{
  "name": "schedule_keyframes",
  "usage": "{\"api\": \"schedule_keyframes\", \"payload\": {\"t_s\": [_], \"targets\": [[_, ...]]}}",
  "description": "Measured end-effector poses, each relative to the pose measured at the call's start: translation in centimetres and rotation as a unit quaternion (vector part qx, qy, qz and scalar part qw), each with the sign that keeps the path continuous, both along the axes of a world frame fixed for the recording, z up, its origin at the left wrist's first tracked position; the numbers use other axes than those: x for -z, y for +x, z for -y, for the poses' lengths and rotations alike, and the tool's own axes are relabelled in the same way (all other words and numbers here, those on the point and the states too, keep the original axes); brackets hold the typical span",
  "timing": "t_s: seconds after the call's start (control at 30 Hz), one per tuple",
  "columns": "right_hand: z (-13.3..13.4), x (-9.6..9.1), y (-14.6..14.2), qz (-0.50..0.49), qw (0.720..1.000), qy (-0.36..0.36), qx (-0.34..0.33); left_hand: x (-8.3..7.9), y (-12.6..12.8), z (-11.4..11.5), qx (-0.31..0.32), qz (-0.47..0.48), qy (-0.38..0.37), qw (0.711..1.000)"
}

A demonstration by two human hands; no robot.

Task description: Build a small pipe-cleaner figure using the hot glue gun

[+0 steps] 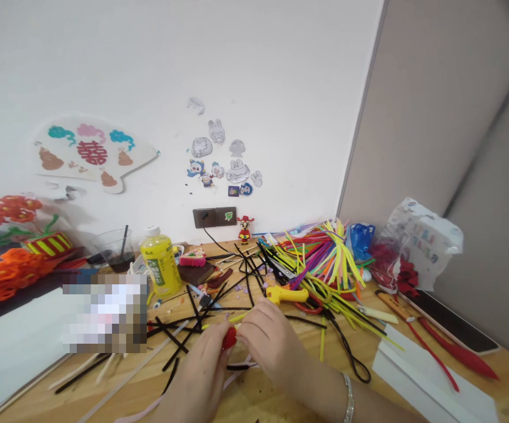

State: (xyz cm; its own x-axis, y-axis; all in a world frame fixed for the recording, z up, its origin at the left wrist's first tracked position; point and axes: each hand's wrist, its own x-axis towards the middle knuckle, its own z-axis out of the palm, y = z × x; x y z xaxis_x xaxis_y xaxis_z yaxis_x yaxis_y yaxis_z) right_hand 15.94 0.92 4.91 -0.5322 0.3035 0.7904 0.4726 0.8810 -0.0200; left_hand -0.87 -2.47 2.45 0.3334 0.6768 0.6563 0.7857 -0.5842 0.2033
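Note:
Close together over the front of the table, my left hand and my right hand both have their fingers closed on a small red piece. It looks rounded and fuzzy, like coiled pipe cleaner, though the fingers cover much of it. A yellow pipe cleaner shows just behind the fingertips; I cannot tell whether it is joined to the red piece. Beyond my right hand lies a yellow glue gun. Black pipe cleaners are scattered left of and behind my hands.
A heap of coloured pipe cleaners fills the back right. A yellow drink bottle and a plastic cup stand back left. Orange flowers lie far left. At right are white paper, red-handled scissors and a phone.

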Motion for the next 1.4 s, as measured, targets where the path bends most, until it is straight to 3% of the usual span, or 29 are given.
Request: {"api": "schedule_keyframes", "payload": {"t_s": [1.4], "targets": [[-0.06, -0.20, -0.07, -0.003, 1.000, 0.004, 0.000, 0.15, -0.07, 0.08, -0.010, -0.020, 0.013, 1.000]]}}
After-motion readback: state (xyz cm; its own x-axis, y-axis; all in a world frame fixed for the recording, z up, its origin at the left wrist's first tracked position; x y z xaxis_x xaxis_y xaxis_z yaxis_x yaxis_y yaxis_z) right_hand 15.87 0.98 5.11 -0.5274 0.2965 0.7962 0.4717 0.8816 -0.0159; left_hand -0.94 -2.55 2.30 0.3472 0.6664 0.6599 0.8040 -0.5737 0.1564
